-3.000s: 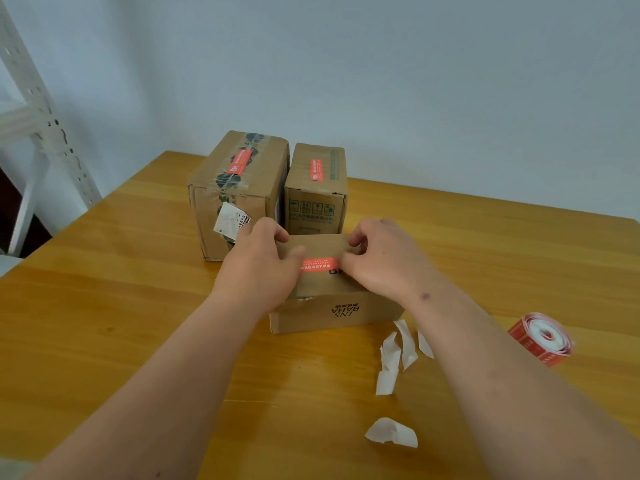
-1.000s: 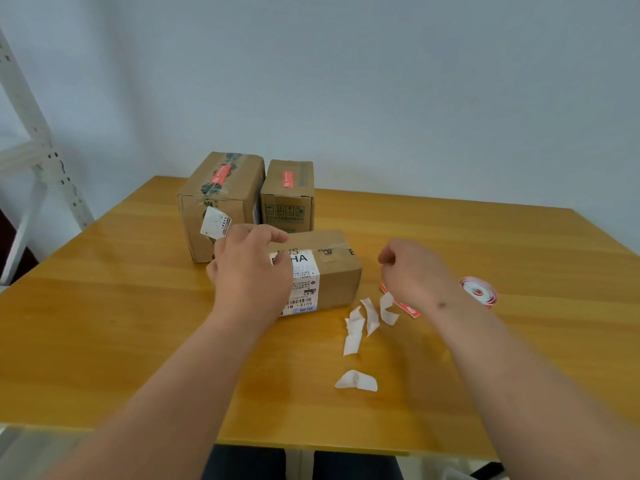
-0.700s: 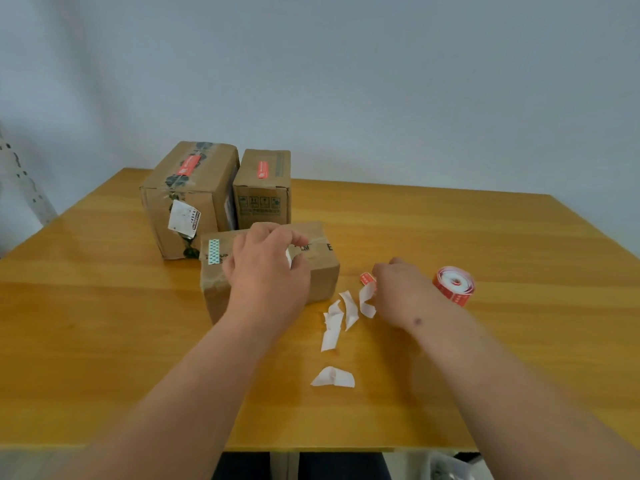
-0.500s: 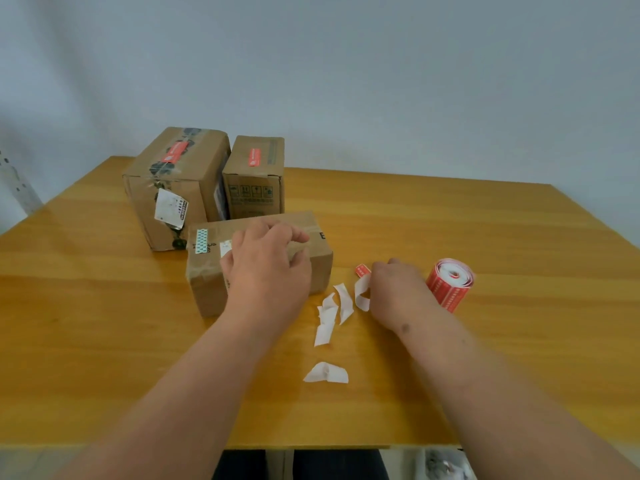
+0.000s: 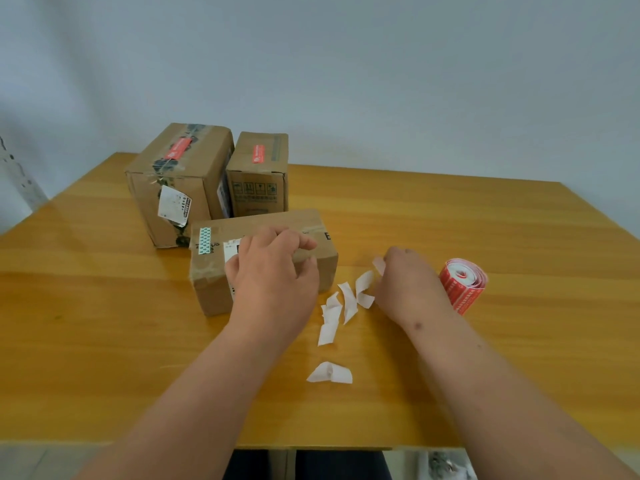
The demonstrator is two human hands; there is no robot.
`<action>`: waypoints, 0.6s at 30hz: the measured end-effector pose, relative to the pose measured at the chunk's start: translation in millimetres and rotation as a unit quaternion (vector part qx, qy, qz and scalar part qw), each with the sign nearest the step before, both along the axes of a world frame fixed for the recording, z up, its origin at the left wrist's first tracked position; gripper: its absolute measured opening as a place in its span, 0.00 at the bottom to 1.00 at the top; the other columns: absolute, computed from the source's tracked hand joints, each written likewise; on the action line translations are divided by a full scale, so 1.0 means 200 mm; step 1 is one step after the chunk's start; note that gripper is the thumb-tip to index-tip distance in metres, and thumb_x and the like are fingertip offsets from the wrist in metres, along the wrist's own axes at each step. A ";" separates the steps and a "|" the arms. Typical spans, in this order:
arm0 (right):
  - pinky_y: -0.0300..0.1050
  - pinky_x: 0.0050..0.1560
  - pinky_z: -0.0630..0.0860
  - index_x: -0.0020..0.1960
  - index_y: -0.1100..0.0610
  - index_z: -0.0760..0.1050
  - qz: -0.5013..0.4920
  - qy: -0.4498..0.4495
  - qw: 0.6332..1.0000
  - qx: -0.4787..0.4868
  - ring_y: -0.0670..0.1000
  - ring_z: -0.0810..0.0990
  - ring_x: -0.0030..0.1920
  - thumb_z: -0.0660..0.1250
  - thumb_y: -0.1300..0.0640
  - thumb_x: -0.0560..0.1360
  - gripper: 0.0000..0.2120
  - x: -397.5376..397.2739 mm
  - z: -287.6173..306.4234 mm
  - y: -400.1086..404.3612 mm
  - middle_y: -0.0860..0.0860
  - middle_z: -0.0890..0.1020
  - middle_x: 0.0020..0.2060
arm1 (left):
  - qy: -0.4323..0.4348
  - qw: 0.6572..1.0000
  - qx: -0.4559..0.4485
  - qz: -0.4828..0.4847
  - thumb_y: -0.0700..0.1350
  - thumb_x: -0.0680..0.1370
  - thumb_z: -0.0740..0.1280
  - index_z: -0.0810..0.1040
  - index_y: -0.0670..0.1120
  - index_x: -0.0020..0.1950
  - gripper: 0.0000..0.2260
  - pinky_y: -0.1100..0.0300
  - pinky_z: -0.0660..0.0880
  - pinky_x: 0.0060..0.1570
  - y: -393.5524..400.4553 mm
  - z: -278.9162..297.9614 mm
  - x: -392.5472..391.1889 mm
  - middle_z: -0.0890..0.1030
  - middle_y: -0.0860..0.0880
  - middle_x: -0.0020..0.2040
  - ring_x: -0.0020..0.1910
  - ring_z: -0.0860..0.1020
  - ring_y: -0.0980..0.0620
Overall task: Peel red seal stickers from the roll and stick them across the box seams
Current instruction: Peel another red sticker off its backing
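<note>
A low cardboard box [image 5: 211, 275] lies in the middle of the wooden table [image 5: 104, 323]. My left hand [image 5: 273, 275] grips its top front edge, with fingers curled over a white shipping label. No red seal shows on the faces turned toward me. My right hand [image 5: 405, 282] rests on the table to the box's right and pinches a curled white backing strip [image 5: 363, 287]. The red sticker roll [image 5: 462, 285] stands on its side just right of that hand. Whether a red sticker is on the strip is hidden.
Two more boxes stand behind: a large one [image 5: 180, 188] and a small one [image 5: 258, 181], each with a red seal on top. Several white backing scraps [image 5: 332, 317] lie near my right hand, another one [image 5: 329, 373] closer to me. The table's near edge is close.
My left hand turned the near box over, so its sealed face is out of sight. My right hand left the box and took a strip beside the roll. The strip's red tip no longer shows.
</note>
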State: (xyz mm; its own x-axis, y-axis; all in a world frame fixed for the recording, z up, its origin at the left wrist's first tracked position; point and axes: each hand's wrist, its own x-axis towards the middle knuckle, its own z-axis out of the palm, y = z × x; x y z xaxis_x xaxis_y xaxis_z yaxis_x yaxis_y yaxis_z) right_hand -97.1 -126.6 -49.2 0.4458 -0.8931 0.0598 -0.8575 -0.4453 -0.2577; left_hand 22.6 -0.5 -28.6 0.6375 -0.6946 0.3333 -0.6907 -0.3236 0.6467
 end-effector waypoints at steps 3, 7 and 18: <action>0.45 0.42 0.66 0.55 0.59 0.72 0.027 -0.088 0.994 -0.056 0.54 0.71 0.45 0.60 0.62 0.74 0.10 0.02 0.09 0.05 0.54 0.75 0.50 | 0.044 0.998 -0.032 -0.036 0.44 0.78 0.66 0.78 0.55 0.52 0.06 0.64 0.71 0.53 0.01 0.03 -0.02 0.74 0.60 0.49 0.53 0.74 0.59; 0.43 0.41 0.67 0.53 0.56 0.74 0.152 -0.185 0.964 -0.114 0.52 0.73 0.47 0.61 0.60 0.74 0.09 0.05 0.16 0.20 0.51 0.74 0.49 | 0.272 0.957 -0.050 -0.089 0.49 0.79 0.66 0.79 0.53 0.52 0.04 0.71 0.76 0.42 0.00 0.07 -0.07 0.82 0.56 0.44 0.43 0.79 0.64; 0.32 0.41 0.73 0.49 0.47 0.78 0.143 -0.360 0.921 0.042 0.41 0.77 0.42 0.66 0.54 0.75 0.04 0.05 0.15 0.28 0.42 0.80 0.42 | 0.445 0.883 -0.136 -0.070 0.39 0.79 0.67 0.83 0.46 0.45 0.06 0.53 0.81 0.47 0.04 0.04 0.01 0.85 0.46 0.38 0.39 0.82 0.51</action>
